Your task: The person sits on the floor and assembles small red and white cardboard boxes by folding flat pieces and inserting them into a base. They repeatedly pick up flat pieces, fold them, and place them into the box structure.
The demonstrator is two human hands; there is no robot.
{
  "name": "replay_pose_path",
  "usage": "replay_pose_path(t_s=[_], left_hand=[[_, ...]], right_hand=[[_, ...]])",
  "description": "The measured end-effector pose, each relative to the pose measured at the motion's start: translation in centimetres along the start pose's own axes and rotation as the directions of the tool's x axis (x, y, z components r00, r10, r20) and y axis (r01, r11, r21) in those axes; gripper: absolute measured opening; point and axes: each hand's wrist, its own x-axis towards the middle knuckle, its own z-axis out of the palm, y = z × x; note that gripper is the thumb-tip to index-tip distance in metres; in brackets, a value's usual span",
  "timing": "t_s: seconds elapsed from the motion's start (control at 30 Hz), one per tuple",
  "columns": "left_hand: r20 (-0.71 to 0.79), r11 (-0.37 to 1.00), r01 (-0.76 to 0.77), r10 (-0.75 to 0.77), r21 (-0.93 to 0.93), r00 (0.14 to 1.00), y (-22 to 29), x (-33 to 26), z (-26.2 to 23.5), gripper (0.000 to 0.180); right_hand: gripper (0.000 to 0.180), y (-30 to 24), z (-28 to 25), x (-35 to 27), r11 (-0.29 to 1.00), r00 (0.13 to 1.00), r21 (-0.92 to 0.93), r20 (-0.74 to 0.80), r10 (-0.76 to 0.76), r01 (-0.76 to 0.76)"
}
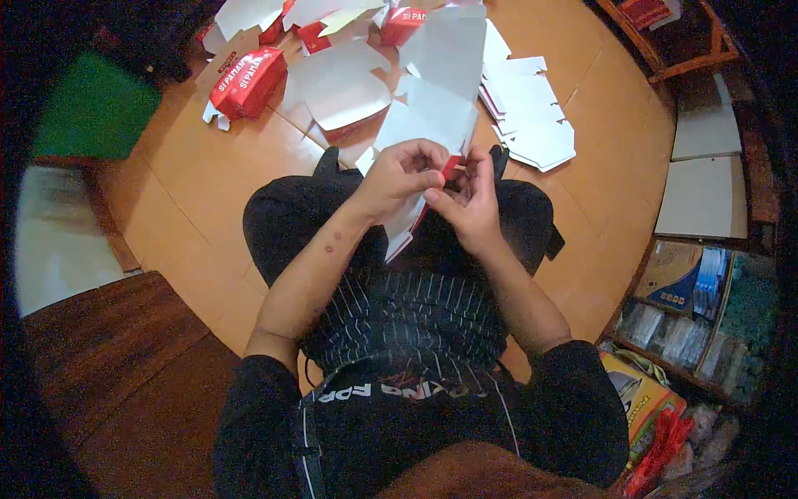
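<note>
Cardboard box blank, white on its inner face with a red outer side peeping out at the fold, stands tilted over the person's lap, held up between both hands above the orange floor. Far left on that floor lies a folded red box, with more white blanks and red boxes scattered behind it. Next, the left hand is curled shut on the blank's lower edge, thumb and fingers pinching the card. Just beside it, touching at the fingertips, the right hand clamps the same edge, its fingers pressed on the red flap. Behind and to the right rests a stack of flat white blanks. Farthest right stands a low shelf holding packets and coloured packages.
</note>
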Motion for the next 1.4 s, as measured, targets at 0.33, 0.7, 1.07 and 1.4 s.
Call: replay_pose_path(t_s=[0.33, 0.7, 1.07, 1.4], left_hand=[[-0.036, 0.996, -0.066, 0.068, 0.055, 0.997, 1.4, -0.4, 0.1, 0.035], [-0.136, 0.986, -0.068, 0.088, 0.151, 0.987, 1.5, -1.7, -0.7, 0.043], [-0.045, 0.985, -0.173, 0.174, 0.025, 0.984, 2.3, -1.3, 0.2, 0.022], [-0.411, 0.941, -0.112, 0.244, 0.32, 0.878, 3.3, -0.4, -1.9, 0.009]], right_hand=[[0.053, -1.1, -1.4, 0.3, 1.0, 0.986, -0.019, 0.166, 0.005, -0.002], [0.037, -0.7, -1.1, 1.0, 0.986, 0.97, -0.117, 0.227, -0.093, 0.121], [0.022, -2.0, -0.9, 1.2, 0.987, 0.969, -0.124, 0.239, -0.068, 0.1], [0.016, -0.3, -1.9, 2.7, 0.941, 0.975, -0.334, -0.222, -0.028, -0.049]])
